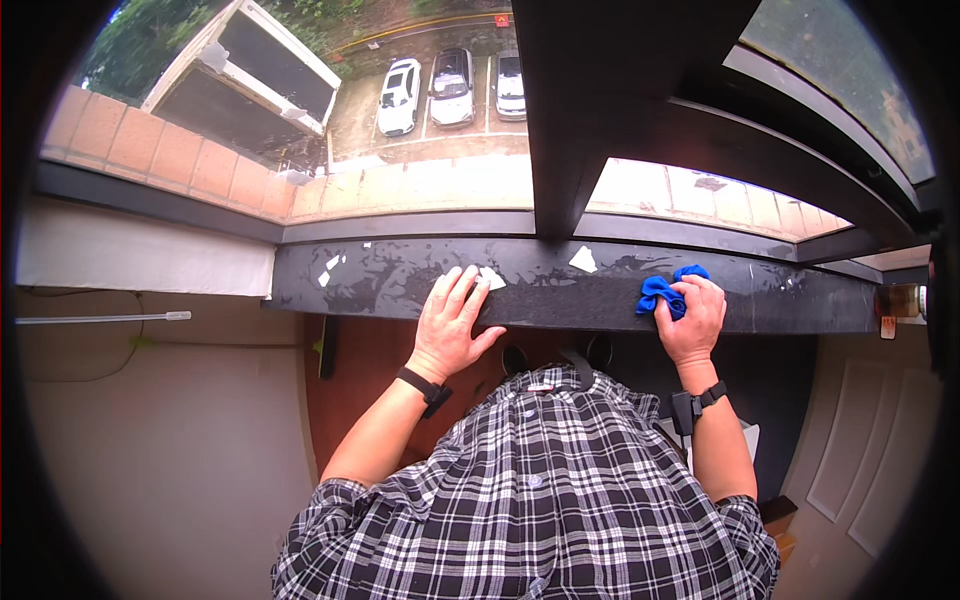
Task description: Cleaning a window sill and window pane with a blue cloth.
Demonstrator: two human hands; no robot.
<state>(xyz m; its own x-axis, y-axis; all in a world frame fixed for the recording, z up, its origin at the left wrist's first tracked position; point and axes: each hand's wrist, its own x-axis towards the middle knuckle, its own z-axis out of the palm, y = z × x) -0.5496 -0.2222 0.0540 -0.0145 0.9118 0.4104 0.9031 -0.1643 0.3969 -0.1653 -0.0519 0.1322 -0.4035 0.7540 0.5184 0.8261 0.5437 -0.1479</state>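
Note:
My right hand (pixel 691 319) is closed on a bunched blue cloth (pixel 660 295), which rests on the dark window sill (pixel 540 300). Wet-looking streaks mark the sill's surface. My left hand (pixel 452 319) lies on the sill to the left, its fingers spread towards the window. Just beside its fingertips is a white flake (pixel 493 278), partly hidden by the hand; whether the fingers touch it I cannot tell. Between my hands, nearer the window frame, lies another white flake (pixel 583 259). Smaller white bits (pixel 324 279) are scattered at the left part of the sill.
A lidded glass jar (pixel 900 300) stands at the sill's far right end. The dark window post (pixel 559 150) rises from the sill's back edge. At the left, a white rod (pixel 105 319) sticks out before the wall. Parked cars (pixel 451 88) show outside below.

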